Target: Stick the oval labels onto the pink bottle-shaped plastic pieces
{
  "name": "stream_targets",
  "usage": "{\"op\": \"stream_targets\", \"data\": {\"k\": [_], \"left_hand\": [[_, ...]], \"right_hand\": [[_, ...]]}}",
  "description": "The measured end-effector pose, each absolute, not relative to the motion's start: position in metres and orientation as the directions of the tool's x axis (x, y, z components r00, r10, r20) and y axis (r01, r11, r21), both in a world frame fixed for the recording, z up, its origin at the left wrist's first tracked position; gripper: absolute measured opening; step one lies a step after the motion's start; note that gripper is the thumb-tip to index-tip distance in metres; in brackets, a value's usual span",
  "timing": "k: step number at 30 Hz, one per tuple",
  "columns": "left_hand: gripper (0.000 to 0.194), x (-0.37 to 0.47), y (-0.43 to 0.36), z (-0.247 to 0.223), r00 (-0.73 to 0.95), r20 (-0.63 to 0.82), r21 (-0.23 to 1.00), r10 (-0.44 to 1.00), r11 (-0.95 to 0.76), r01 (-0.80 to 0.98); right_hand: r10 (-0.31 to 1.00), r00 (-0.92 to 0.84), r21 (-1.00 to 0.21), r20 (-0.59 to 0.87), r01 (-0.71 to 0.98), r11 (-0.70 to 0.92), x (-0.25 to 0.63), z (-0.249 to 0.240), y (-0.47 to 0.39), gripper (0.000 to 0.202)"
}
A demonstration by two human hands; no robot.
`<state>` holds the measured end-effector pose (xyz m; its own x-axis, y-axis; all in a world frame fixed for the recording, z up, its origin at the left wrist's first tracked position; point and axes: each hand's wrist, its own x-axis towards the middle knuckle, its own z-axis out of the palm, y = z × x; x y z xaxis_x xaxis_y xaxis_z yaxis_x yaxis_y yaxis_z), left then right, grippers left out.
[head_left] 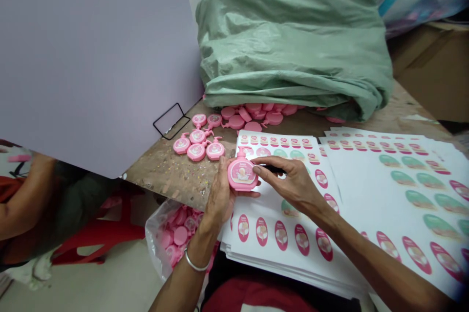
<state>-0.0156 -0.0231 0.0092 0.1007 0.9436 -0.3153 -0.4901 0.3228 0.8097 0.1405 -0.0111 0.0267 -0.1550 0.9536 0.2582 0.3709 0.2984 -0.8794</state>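
Note:
A small pink pump bottle (249, 186) stands upright in my left hand (219, 197), its label facing me. My left fingers wrap round its left side and underneath. At the bottle's right edge, the thumb and forefinger of my right hand (296, 182) touch the label. A thin black tool (274, 168) lies in that hand; its kind is hidden by the fingers. Both hands are over a stack of sticker sheets (269, 205) with pink and green printed labels, some spots on it bare. Several labelled pink bottles (197, 151) lie on the table to the left.
A large green sack (293, 48) covers the table's back, with pink bottles (252, 112) spilling from it. More sheets (370, 180) lie right. A plastic bag of pink pieces (154, 231) hangs below the left edge, near a wire stand (171, 122), grey panel (91, 57) and another person's arm (31, 199).

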Motion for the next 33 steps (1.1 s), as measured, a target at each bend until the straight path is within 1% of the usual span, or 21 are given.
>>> {"op": "stream_targets", "data": {"k": [9, 16, 27, 31, 33], "left_hand": [[0.055, -0.017, -0.023, 0.0087, 0.09, -0.316, 0.813, 0.944, 0.319, -0.487], [0.055, -0.0168, -0.0233, 0.0118, 0.085, -0.308, 0.821, 0.948, 0.31, -0.48], [0.054, -0.0161, -0.0223, 0.013, 0.066, -0.3, 0.833, 0.952, 0.295, -0.468], [0.057, -0.0168, -0.0231, 0.0149, 0.081, -0.269, 0.849, 0.96, 0.277, -0.45], [0.051, -0.0174, -0.0248, 0.0154, 0.099, -0.224, 0.885, 0.97, 0.245, -0.397]], "right_hand": [[0.954, -0.148, -0.877, 0.261, 0.377, 0.298, 0.1407, 0.0251, -0.0104, 0.019], [0.943, -0.171, -0.862, 0.285, 0.384, 0.33, 0.1409, 0.0261, -0.01, 0.019], [0.939, -0.175, -0.861, 0.298, 0.375, 0.343, 0.141, 0.025, -0.0082, 0.015], [0.936, -0.168, -0.847, 0.311, 0.398, 0.353, 0.1399, 0.0247, -0.0085, 0.016], [0.929, -0.17, -0.81, 0.33, 0.454, 0.371, 0.141, 0.0246, -0.009, 0.016]]}}
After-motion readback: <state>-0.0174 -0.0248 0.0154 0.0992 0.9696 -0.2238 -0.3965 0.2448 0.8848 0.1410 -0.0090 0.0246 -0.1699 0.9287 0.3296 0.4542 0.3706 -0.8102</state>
